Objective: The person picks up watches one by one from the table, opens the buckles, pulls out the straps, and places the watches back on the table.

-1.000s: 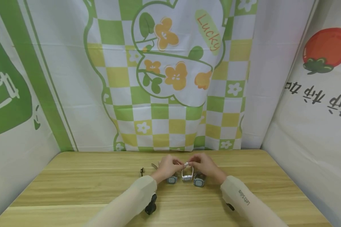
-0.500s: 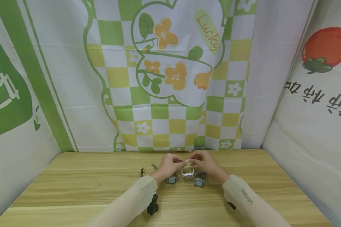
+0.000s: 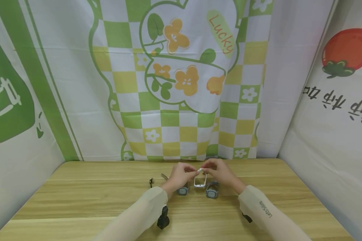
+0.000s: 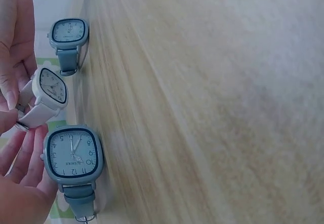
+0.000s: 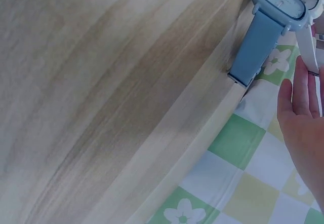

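Pale wood-grain laminate covers the desk (image 3: 87, 197), which is backed by a green-and-yellow checked cloth (image 3: 181, 127) with orange flowers. Above the desk's far middle, both hands meet: the left hand (image 3: 178, 177) and the right hand (image 3: 218, 174) each pinch a strap end of the white watch (image 3: 200, 181), holding it lifted off the wood, its case hanging below the fingertips. Two blue-grey watches stand on the desk on either side, one (image 3: 182, 190) under the left hand, the other (image 3: 211, 193) under the right. The white watch looks light, with soft, floppy straps and a smooth hard case; its glass face (image 4: 52, 85) would likely scratch or smudge. The strap ends by the buckle seem the safest hold, since the case would swing if gripped loosely.
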{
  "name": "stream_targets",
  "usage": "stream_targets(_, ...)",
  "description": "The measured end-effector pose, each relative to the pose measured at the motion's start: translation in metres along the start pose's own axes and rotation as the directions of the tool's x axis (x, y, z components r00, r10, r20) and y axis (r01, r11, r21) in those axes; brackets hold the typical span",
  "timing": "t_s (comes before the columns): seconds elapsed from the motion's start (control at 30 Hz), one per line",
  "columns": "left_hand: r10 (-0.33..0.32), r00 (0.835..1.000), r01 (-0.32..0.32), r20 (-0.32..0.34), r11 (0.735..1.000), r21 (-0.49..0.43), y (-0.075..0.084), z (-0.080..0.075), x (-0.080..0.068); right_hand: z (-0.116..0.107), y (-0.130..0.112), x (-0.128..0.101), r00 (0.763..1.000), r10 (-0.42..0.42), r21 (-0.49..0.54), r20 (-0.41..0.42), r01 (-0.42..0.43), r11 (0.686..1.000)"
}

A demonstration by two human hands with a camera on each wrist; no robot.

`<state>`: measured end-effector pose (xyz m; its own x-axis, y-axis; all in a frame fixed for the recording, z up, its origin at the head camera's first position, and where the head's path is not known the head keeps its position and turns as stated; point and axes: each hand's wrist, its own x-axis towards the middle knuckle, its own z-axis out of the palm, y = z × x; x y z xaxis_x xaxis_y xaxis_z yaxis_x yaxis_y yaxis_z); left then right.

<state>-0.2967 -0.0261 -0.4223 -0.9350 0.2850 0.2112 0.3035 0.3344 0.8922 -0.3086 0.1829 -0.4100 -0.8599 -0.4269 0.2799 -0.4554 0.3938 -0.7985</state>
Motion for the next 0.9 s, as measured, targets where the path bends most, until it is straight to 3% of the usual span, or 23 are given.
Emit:
stream_targets(0.53, -0.113, 0.993, 0.116, 0.025, 0.974, -0.194, 0.002, 0.004, -0.005, -0.004, -0.009, -0.004, 0.999, 0.048, 0.119, -0.005, -0.047, 0.992)
stream_targets(0.9, -0.074, 0.995, 0.084, 0.062, 0.982, -0.169, 0.007, -0.002, -0.003, -0.007, -0.011, -0.004, 0.998, 0.028, 0.100, 0.063, -0.034, 0.994)
